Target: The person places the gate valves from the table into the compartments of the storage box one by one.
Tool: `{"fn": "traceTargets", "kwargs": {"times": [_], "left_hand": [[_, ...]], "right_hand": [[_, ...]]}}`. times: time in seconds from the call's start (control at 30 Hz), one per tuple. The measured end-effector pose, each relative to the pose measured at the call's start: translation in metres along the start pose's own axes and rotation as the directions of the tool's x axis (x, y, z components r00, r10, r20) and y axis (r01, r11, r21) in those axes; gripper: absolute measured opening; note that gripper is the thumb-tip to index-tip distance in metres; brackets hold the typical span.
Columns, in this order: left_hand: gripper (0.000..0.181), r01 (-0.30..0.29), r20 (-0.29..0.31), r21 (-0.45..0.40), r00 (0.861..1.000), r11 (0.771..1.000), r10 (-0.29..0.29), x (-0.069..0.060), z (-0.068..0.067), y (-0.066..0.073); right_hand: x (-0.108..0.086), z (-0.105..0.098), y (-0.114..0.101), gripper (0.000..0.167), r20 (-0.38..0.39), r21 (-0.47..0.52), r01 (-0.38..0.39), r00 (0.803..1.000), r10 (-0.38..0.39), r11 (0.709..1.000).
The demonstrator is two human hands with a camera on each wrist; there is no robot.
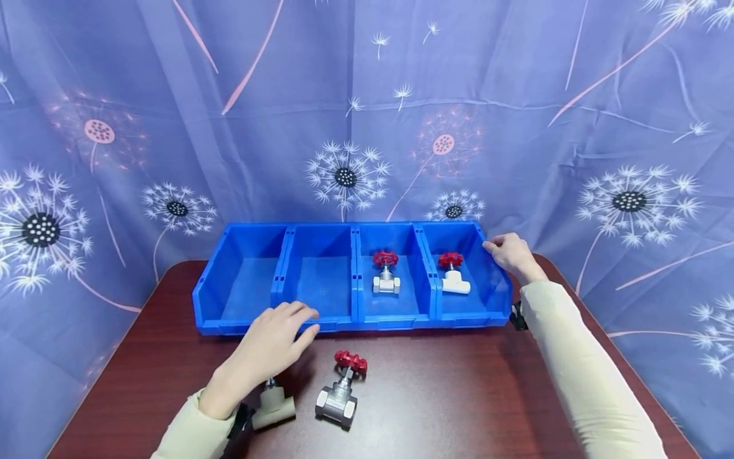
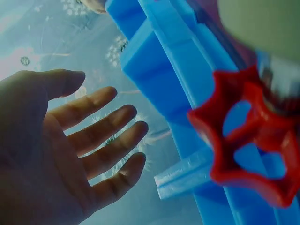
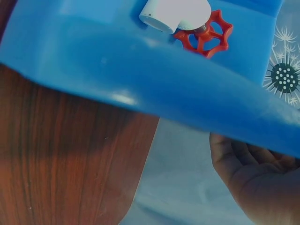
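My left hand (image 1: 266,344) hovers at the front edge of a blue storage bin (image 1: 323,293), fingers spread and relaxed, holding nothing. Under that wrist lies a beige plastic valve (image 1: 274,407); its red handwheel (image 2: 219,161) shows large in the left wrist view. A metal valve with a red handwheel (image 1: 337,403) lies on the table to the right of it. At the bin's right end, my right hand (image 1: 513,256) grips the side wall's top rim, partly hidden behind the wall in the right wrist view. Closest to it inside is a white valve (image 1: 456,284) with a red handwheel.
Dividers split the bin into several compartments side by side. A smaller metal valve (image 1: 387,282) with a red handwheel stands in the third from the left. The dark wooden table (image 1: 436,395) meets a blue dandelion-print curtain (image 1: 275,159) behind the bin.
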State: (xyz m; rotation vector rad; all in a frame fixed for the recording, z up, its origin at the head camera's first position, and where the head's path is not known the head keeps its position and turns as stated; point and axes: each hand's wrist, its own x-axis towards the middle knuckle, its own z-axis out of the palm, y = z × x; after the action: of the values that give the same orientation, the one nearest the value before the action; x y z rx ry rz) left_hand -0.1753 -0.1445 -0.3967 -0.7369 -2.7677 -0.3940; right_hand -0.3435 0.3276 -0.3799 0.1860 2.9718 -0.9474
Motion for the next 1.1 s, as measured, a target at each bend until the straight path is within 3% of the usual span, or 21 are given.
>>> {"fn": "traceTargets", "kwargs": {"times": [0.3, 0.53, 0.73, 0.97, 1.1], "left_hand": [[0.024, -0.110, 0.056, 0.008, 0.992, 0.994, 0.109, -0.011, 0.006, 0.017], [0.025, -0.191, 0.104, -0.038, 0.976, 0.981, 0.194, -0.019, 0.011, 0.029], [0.026, -0.204, 0.169, -0.045, 0.963, 0.978, 0.209, -0.021, 0.015, 0.037], [0.026, -0.242, 0.165, -0.065, 0.954, 0.968, 0.249, -0.024, 0.017, 0.042], [0.027, -0.247, 0.211, -0.094, 0.942, 0.964, 0.262, -0.026, 0.018, 0.043]], "right_hand": [[0.001, -0.002, 0.000, 0.047, 0.004, -0.016, 0.000, 1.000, 0.000, 1.000], [-0.001, -0.001, -0.001, 0.048, 0.003, -0.007, 0.022, 1.000, -0.022, 1.000], [-0.002, 0.001, 0.002, 0.046, -0.001, 0.010, 0.029, 1.000, -0.029, 1.000], [-0.003, 0.001, 0.002, 0.045, -0.021, 0.000, 0.042, 0.999, -0.042, 0.999], [-0.002, 0.002, 0.002, 0.045, -0.032, -0.020, 0.057, 0.998, -0.057, 0.998]]}}
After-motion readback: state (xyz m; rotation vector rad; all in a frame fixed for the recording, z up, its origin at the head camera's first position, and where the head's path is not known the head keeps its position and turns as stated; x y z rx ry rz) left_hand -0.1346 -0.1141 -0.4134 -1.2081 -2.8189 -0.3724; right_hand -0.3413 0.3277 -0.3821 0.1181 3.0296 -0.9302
